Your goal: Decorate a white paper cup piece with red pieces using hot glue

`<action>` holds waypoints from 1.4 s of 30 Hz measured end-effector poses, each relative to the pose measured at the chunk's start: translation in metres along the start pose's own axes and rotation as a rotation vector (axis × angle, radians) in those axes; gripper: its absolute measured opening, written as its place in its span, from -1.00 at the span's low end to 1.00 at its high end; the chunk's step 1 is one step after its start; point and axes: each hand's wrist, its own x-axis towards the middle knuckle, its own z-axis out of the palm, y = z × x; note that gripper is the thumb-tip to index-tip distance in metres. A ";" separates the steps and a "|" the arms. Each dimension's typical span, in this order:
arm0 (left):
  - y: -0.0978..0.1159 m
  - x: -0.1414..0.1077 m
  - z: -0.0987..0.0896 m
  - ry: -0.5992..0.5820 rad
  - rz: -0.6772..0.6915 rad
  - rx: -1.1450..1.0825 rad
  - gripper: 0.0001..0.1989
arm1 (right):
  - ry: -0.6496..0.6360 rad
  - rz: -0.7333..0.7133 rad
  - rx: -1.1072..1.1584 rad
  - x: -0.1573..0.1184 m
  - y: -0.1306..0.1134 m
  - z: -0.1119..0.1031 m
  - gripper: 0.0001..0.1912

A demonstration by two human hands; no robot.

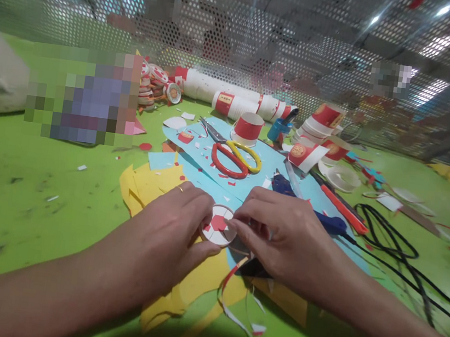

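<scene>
A small round white paper disc [216,237] sits between my hands, marked with dark lines and a red shape in its middle, like a football pattern. My left hand [174,225] grips its left edge between thumb and fingers. At the disc's right side, the thumb and forefinger of my right hand [279,225] are pinched together; whatever lies between them is too small to make out. Yellow paper [196,292] and a light blue sheet [193,156] lie underneath. Beyond my hands rest scissors [230,161] with one red and one yellow handle loop.
A blue glue gun [283,184] and a red-handled cutter [344,209] lie right, beside a black cable [390,234]. Paper cups [248,129] and finished-looking discs [172,93] stand farther back. Curled paper strips [228,301] lie in front. A perforated metal screen [234,31] borders the green table.
</scene>
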 end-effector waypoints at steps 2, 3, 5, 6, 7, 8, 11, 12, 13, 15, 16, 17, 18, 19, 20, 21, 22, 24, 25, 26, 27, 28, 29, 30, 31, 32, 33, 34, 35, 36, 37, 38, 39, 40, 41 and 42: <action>0.000 0.000 0.000 0.006 -0.014 -0.007 -0.81 | 0.008 -0.005 0.021 -0.001 0.000 0.000 -0.78; 0.000 -0.001 0.000 0.010 -0.026 -0.017 -0.82 | 0.010 -0.007 0.036 -0.002 0.000 0.001 -0.79; 0.001 -0.001 -0.001 0.013 -0.057 -0.048 -0.84 | 0.003 -0.011 0.065 -0.003 0.000 0.002 -0.81; 0.001 -0.001 -0.001 0.013 -0.070 -0.065 -0.83 | -0.002 -0.018 0.078 -0.003 0.001 0.002 -0.81; 0.001 -0.001 -0.001 0.009 -0.081 -0.080 -0.81 | -0.009 -0.025 0.086 -0.003 0.001 0.002 -0.80; 0.001 -0.001 -0.001 0.005 -0.088 -0.091 -0.79 | -0.018 -0.031 0.088 -0.003 0.000 0.003 -0.79; 0.001 -0.001 0.000 0.001 -0.091 -0.107 -0.81 | -0.060 -0.043 0.070 -0.004 -0.002 0.004 -0.78; 0.001 -0.002 0.000 0.005 -0.092 -0.110 -0.81 | -0.080 -0.045 0.060 -0.004 -0.003 0.005 -0.78; 0.002 -0.002 0.000 0.007 -0.093 -0.115 -0.82 | -0.104 -0.045 0.054 -0.004 -0.004 0.005 -0.78; 0.002 -0.002 0.001 0.012 -0.098 -0.128 -0.83 | -0.147 -0.037 0.059 -0.003 -0.007 0.008 -0.78; 0.002 -0.002 0.001 0.015 -0.100 -0.134 -0.83 | -0.164 -0.027 0.066 -0.003 -0.008 0.009 -0.76; 0.002 -0.002 0.001 0.017 -0.100 -0.136 -0.83 | -0.176 -0.017 0.074 -0.003 -0.009 0.010 -0.75; 0.002 -0.002 0.001 0.018 -0.099 -0.136 -0.83 | -0.184 -0.010 0.082 -0.002 -0.009 0.011 -0.73; 0.002 -0.002 0.001 0.021 -0.097 -0.134 -0.84 | -0.188 -0.006 0.086 -0.002 -0.009 0.012 -0.72; 0.002 -0.001 0.001 0.021 -0.094 -0.131 -0.83 | -0.191 -0.007 0.088 -0.001 -0.009 0.013 -0.71; 0.002 -0.001 0.001 0.022 -0.089 -0.127 -0.83 | -0.193 -0.006 0.091 -0.001 -0.009 0.013 -0.71; 0.002 -0.001 0.001 0.023 -0.084 -0.122 -0.83 | -0.195 -0.005 0.094 0.000 -0.009 0.013 -0.72; 0.002 -0.001 0.001 0.029 -0.071 -0.120 -0.82 | -0.198 0.005 0.102 0.001 -0.009 0.013 -0.73; 0.002 -0.001 0.001 0.030 -0.066 -0.120 -0.81 | -0.197 0.010 0.107 0.001 -0.010 0.013 -0.74; 0.002 -0.001 0.000 0.032 -0.065 -0.121 -0.81 | -0.195 0.015 0.113 0.002 -0.010 0.013 -0.75; 0.003 -0.001 0.000 0.034 -0.066 -0.122 -0.81 | -0.192 0.019 0.117 0.002 -0.010 0.013 -0.75; 0.003 -0.001 0.000 0.033 -0.068 -0.122 -0.80 | -0.190 0.020 0.120 0.002 -0.011 0.012 -0.76; 0.003 -0.001 0.000 0.034 -0.071 -0.119 -0.80 | -0.189 0.021 0.122 0.002 -0.011 0.012 -0.76; 0.003 -0.001 0.000 0.032 -0.073 -0.115 -0.81 | -0.190 0.020 0.121 0.002 -0.011 0.012 -0.76; 0.003 -0.001 -0.001 0.031 -0.072 -0.110 -0.81 | -0.191 0.019 0.118 0.002 -0.011 0.012 -0.76; 0.003 0.000 -0.001 0.030 -0.069 -0.107 -0.81 | -0.190 0.018 0.114 0.001 -0.011 0.013 -0.76; 0.004 0.000 -0.001 0.026 -0.064 -0.103 -0.81 | -0.189 0.015 0.113 0.001 -0.011 0.013 -0.77; 0.004 0.000 -0.001 0.022 -0.064 -0.100 -0.81 | -0.189 0.013 0.112 0.001 -0.011 0.013 -0.77; 0.004 0.000 -0.001 0.020 -0.066 -0.097 -0.82 | -0.187 0.012 0.112 0.001 -0.011 0.013 -0.77; 0.004 0.000 -0.001 0.019 -0.072 -0.094 -0.82 | -0.185 0.011 0.110 0.000 -0.011 0.013 -0.76; 0.003 0.000 -0.001 0.017 -0.077 -0.091 -0.82 | -0.182 0.009 0.109 0.000 -0.010 0.013 -0.76; 0.003 0.000 -0.001 0.013 -0.081 -0.089 -0.83 | -0.179 0.008 0.106 0.000 -0.010 0.013 -0.77; 0.003 -0.001 -0.001 0.010 -0.082 -0.088 -0.83 | -0.176 0.007 0.104 0.000 -0.010 0.013 -0.77; 0.002 -0.001 -0.002 0.005 -0.079 -0.087 -0.82 | -0.171 0.007 0.101 0.000 -0.011 0.013 -0.79; 0.002 -0.001 -0.002 0.000 -0.073 -0.087 -0.82 | -0.168 0.008 0.100 0.000 -0.011 0.014 -0.80; 0.001 -0.001 -0.002 -0.004 -0.071 -0.087 -0.82 | -0.163 0.009 0.098 0.000 -0.011 0.014 -0.80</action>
